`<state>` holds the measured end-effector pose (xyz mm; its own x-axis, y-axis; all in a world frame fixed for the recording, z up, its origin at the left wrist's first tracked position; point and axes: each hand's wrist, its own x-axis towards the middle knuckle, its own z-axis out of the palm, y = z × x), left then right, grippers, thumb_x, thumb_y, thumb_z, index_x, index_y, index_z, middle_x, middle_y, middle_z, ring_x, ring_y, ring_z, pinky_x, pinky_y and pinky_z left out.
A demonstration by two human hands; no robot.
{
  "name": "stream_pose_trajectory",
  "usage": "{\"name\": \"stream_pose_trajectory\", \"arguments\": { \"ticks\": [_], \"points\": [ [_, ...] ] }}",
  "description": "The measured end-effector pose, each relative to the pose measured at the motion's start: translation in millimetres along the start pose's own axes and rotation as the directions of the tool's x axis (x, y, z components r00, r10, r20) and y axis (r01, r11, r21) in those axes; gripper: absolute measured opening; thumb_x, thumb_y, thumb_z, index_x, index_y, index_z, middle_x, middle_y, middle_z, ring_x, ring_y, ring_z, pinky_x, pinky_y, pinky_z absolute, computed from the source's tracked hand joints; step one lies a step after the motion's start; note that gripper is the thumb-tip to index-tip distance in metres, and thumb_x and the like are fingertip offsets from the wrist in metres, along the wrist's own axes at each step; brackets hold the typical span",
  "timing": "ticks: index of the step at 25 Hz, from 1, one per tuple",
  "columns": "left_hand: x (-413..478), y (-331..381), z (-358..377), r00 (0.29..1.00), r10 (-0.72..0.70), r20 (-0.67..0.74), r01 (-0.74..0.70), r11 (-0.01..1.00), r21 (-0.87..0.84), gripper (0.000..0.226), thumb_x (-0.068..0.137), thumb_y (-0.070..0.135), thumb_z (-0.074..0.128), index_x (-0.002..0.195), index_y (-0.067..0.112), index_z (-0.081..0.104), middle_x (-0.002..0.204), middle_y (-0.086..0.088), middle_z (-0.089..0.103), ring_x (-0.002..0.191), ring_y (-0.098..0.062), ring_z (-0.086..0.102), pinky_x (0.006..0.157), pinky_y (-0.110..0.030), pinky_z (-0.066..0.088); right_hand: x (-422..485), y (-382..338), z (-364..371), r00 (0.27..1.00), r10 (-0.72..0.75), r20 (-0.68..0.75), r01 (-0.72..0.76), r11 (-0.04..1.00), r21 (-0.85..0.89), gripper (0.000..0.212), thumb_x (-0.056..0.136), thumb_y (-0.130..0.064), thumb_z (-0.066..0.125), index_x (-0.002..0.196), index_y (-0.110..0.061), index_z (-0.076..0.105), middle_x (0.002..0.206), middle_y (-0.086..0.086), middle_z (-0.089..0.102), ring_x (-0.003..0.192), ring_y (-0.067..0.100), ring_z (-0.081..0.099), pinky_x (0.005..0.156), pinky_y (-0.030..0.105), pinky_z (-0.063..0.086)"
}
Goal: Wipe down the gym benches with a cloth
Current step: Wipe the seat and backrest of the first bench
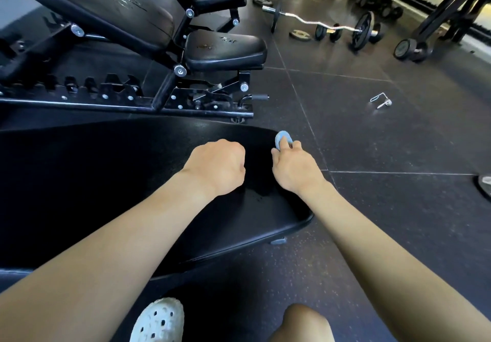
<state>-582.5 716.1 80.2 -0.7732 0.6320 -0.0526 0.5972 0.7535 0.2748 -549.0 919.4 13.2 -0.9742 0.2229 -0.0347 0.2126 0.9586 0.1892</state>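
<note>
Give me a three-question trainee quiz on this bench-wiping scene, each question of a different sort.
1. True or false: the left hand rests as a fist on the near bench pad.
2. Which hand pinches the blue cloth? A. left hand B. right hand C. both
3. Fill in: the curl bar with plates lies on the ____.

Key: 1 true; 2 B; 3 floor.
</note>
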Motion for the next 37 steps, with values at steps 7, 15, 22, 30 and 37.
{"name": "stream_pose_trajectory", "arguments": {
  "ticks": [7,15,22,30,37],
  "points": [
    [-11,-20,-8,0.993,-0.087,-0.077,0.09,0.995,0.04,0.023,0.099,0.034,0.045,0.091,0.025,0.064,0.098,0.003,0.068,0.085,-0.026,0.064,0.076,-0.036,0.051,11,-25,-11,0.994,0.058,0.093,-0.086,0.936,0.34,0.057,0.107,-0.045,0.018,0.161,-0.026,0.015,0.171,-0.001,0.006,0.148,0.043,0.023,0.121,0.054,0.018],
    [-38,-37,-11,0.977,-0.195,-0.083,0.2,0.978,0.061,0.02,0.098,0.035,0.046,0.084,0.026,0.058,0.099,0.003,0.067,0.085,-0.026,0.063,0.073,-0.034,0.051,-36,-46,-21,0.981,-0.193,0.009,0.187,0.96,0.206,0.056,0.107,-0.045,0.015,0.162,-0.031,0.013,0.171,-0.007,0.003,0.151,0.033,0.024,0.125,0.05,0.006],
    [-102,-61,-19,0.939,-0.306,-0.155,0.319,0.945,0.066,0.022,0.097,0.035,0.046,0.086,0.022,0.061,0.092,0.001,0.066,0.083,-0.028,0.064,0.07,-0.034,0.051,-39,-154,-38,0.97,-0.24,0.036,0.22,0.931,0.292,0.061,0.105,-0.047,0.01,0.162,-0.028,0.009,0.171,0.0,0.003,0.151,0.041,0.021,0.123,0.053,0.006],
    [-142,-73,-13,0.919,-0.379,-0.107,0.389,0.915,0.105,0.018,0.096,0.025,0.048,0.095,0.018,0.064,0.084,-0.001,0.064,0.075,-0.026,0.062,0.064,-0.033,0.049,-26,-113,-37,0.983,-0.153,0.101,0.117,0.948,0.295,0.058,0.105,-0.04,0.012,0.163,-0.031,0.008,0.171,-0.008,-0.003,0.156,0.03,0.011,0.126,0.052,0.0],
    [-158,-105,-9,0.906,-0.396,-0.151,0.411,0.907,0.092,0.016,0.095,0.023,0.052,0.097,0.019,0.067,0.088,-0.004,0.067,0.078,-0.03,0.064,0.066,-0.035,0.051,-89,-171,-35,0.97,-0.243,0.019,0.229,0.934,0.273,0.058,0.107,-0.044,0.01,0.163,-0.03,0.006,0.171,-0.005,-0.002,0.153,0.034,0.018,0.126,0.051,0.002]
  ]
}}
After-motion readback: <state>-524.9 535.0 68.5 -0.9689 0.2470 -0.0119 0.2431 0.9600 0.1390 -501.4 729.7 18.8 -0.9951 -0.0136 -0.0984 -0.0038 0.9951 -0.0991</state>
